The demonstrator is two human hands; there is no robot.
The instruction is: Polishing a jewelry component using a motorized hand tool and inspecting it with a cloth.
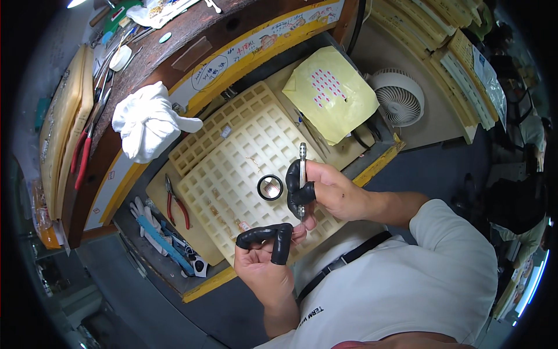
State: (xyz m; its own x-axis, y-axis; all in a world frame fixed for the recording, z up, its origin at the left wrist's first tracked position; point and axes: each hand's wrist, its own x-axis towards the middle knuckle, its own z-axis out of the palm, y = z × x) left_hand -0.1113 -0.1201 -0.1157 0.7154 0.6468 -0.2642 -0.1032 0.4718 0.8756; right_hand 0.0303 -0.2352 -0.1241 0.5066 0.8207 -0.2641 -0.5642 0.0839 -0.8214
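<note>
My right hand [328,189], with black finger cots on it, grips a slim silver metal hand tool [302,168] with knurled ends. The tool's lower tip points down at the fingers of my left hand [264,256]. Those fingers, also in black cots, are bent into a pinch; what sits between them is too small to make out. Both hands are over the near side of a cream tray [232,157] with rows of square pockets. A black-rimmed round magnifier [270,188] is just left of my right hand. Small gold-coloured pieces [218,209] lie in some tray pockets.
Red-handled pliers [176,203] lie left of the tray. A white cloth bundle [148,122] stands at the wooden bench edge [203,49]. Yellow paper with pink marks [331,93] and a white fan [398,96] are at the right. Gloves and tools [165,235] fill the drawer's left end.
</note>
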